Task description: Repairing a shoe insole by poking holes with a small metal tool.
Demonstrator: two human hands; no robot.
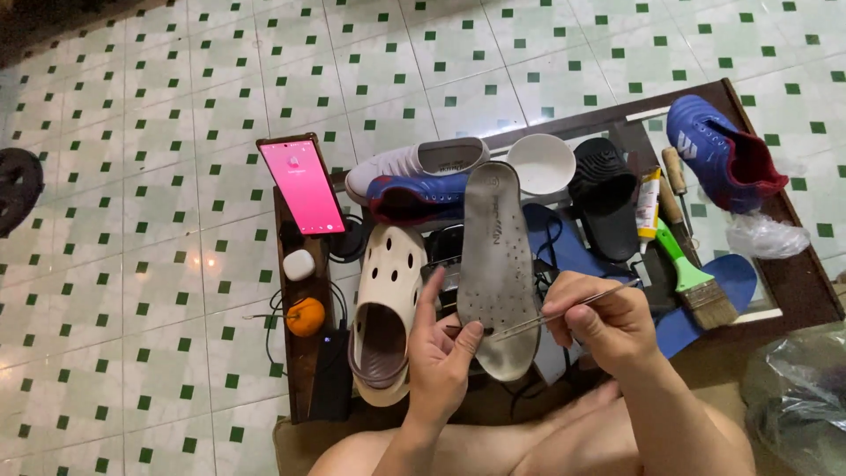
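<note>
Near the lower middle of the frame, the left hand (445, 348) props up a grey perforated insole (496, 264), its fingers curled around the heel end with the thumb pressed on the left edge. The right hand (599, 317) is closed around thin metal tweezers (564, 311), whose tips sit at the insole's lower part, close to the left thumb.

To pick at the surface well, the insole seems best kept steady against the left palm, with the tweezers held at a shallow slant so the tips graze the foam rather than dig in, and the thumb kept clear of the points.

Behind the insole on the glass bench (793, 282) lie a cream clog (388, 304), a white sneaker (414, 163), a blue shoe (414, 198), a white bowl (540, 163), a black slide (604, 189) and a green-handled brush (696, 282). A pink-screened phone (302, 187) stands at centre left, above an orange fruit (306, 317).
</note>
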